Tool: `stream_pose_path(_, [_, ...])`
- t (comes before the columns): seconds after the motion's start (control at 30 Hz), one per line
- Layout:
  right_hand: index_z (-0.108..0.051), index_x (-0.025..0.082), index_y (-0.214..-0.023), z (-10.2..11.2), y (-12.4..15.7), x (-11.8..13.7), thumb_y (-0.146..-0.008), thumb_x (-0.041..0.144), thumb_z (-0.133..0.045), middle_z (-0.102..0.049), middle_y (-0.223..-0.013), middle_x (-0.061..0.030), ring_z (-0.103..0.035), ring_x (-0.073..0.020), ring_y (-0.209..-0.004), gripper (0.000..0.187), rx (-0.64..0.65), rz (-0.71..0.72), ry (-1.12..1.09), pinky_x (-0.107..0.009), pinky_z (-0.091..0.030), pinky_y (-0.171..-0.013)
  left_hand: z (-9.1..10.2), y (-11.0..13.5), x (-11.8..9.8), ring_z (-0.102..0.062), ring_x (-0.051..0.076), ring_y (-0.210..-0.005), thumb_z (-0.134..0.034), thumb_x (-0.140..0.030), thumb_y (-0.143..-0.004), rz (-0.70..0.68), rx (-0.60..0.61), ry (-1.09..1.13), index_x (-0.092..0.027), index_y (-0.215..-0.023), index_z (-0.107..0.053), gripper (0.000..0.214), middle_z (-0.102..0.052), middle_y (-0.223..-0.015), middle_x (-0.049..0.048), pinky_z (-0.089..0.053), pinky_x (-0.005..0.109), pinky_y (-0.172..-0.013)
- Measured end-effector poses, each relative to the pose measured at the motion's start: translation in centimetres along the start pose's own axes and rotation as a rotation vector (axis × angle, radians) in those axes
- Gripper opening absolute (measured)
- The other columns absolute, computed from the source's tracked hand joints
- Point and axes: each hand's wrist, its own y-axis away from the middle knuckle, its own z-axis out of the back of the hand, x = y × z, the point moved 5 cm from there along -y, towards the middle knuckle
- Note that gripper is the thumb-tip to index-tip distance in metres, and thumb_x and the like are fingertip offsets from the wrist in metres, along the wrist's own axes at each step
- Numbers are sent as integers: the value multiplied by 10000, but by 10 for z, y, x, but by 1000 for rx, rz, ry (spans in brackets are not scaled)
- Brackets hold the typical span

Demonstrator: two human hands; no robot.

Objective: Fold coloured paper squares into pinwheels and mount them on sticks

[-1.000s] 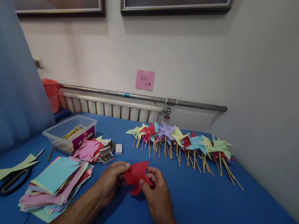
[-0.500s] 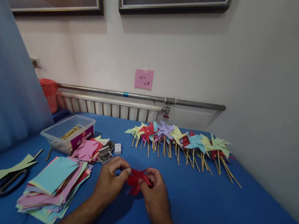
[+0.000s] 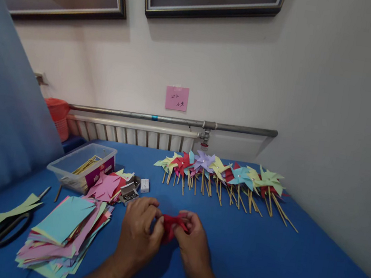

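Between my two hands is a piece of red paper, partly folded over, above the blue table cover. My left hand pinches its left side between thumb and fingers. Thumb and fingers of my right hand close on its right side, where an edge curls up. The fingers hide much of the paper. Just beyond my left hand lie open small boxes of metal pins and a small white box. Pink cut paper pinwheel shapes lie beside them.
Finished pinwheels on sticks lie in a row at the back right. On the left are a paper stack, scissors under a pale green paper strip, and a clear plastic box of sticks. A blue curtain hangs far left.
My left hand has turned and moved slightly right and down over the red paper. The paper is now more folded and less of it shows. The view has shifted slightly.
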Motion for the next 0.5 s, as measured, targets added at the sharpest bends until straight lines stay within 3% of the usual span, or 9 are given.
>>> stream_pose_path(0.2, [-644,258,-902,-4,2,-2,-625,274,-781,-815,-798,-35,-745,-241,-687,309,29,-33,-33,-334,-568,-650,-1,-1,6,-693,275,-985,-607,-86,-878,53,-53,-71,-225,-784,-605,168,-741,-972,81,-457,418,-894])
stream_pose_path(0.33, [-641,250,-904,-4,2,-3,-621,270,-787,-818,-807,-35,-745,-235,-702,319,29,-35,-30,-321,-561,-655,3,1,-3,-685,278,-992,-604,-100,-918,-77,-135,-171,-215,-799,-606,166,-730,-1000,97,-458,442,-903])
stream_pose_path(0.5, [-652,253,-903,-1,-1,-8,-622,271,-788,-815,-815,-27,-749,-239,-746,313,12,-8,-22,-331,-571,-696,3,3,-22,-669,249,-959,-611,-86,-938,-268,-116,-151,-205,-814,-633,173,-733,-1037,89,-454,439,-908])
